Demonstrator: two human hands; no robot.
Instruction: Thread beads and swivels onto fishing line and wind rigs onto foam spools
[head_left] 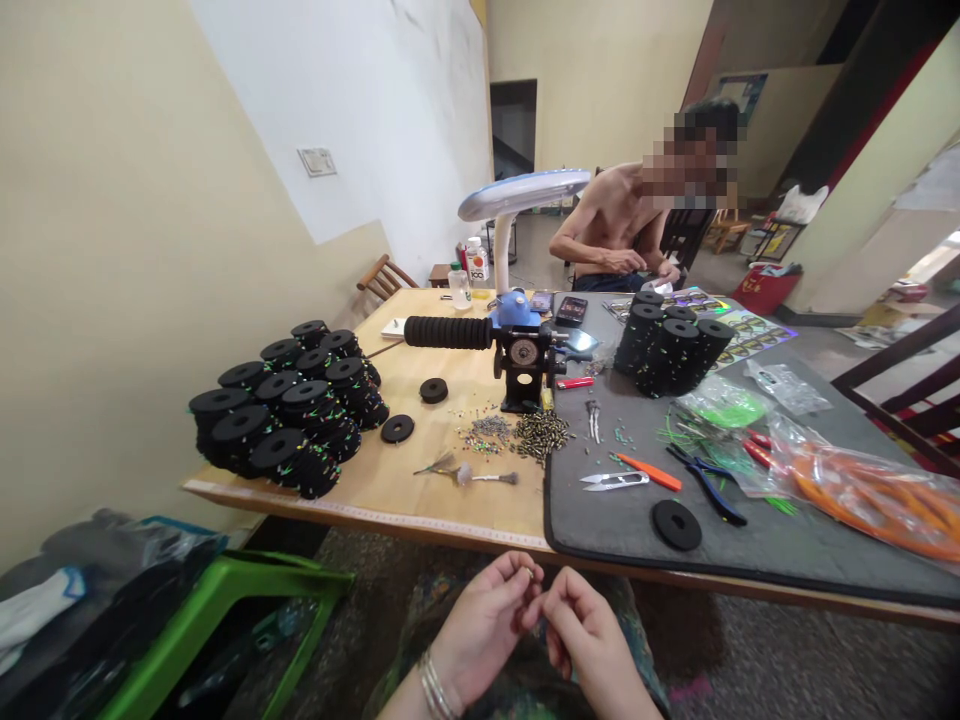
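Note:
In front of the table's edge, over my lap, my left hand [489, 622] is closed in a pinch, with a tiny brass-coloured bit between thumb and forefinger. It is too small to name. Beside it, my right hand [581, 628] has its fingers curled together, close to the left fingertips. Whatever they hold is hidden. On the table beyond lie a heap of small dark-and-brass pieces [541, 436], grey and coloured beads [489, 428] and small brushes [491, 478]. A black foam disc [676, 524] lies nearest on the grey mat [600, 525].
Stacked foam discs [281, 445] fill the left; more stacks [671, 345] stand right. A winder [523, 365] sits below a lamp [525, 190]. Snips [615, 481], an orange cutter [649, 472], pliers [712, 488] and bagged orange strands [840, 495] lie right. A person [622, 225] sits opposite.

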